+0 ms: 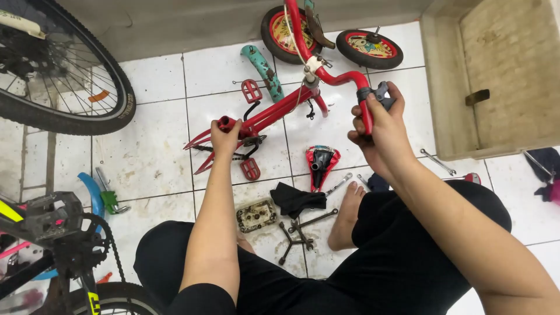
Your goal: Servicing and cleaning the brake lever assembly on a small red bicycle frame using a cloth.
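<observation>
A small red child's bicycle frame [274,111] stands on the white tiled floor in front of me. My left hand [226,135] grips the bare left end of its red handlebar. My right hand [380,129] is closed around the right end, at the grey brake lever clamp [379,93]. Red pedals [251,91] stick out of the crank on both sides. The front wheel with a red and yellow disc [286,34] sits beyond the bar. My bare foot [347,216] rests on the floor below.
A loose small wheel [369,49], a teal fender [263,71], a red saddle [321,163], a black cloth [296,201], several wrenches [300,230] and a metal tin [256,215] lie around. A large bike wheel [64,76] is at left, a beige box [496,76] at right.
</observation>
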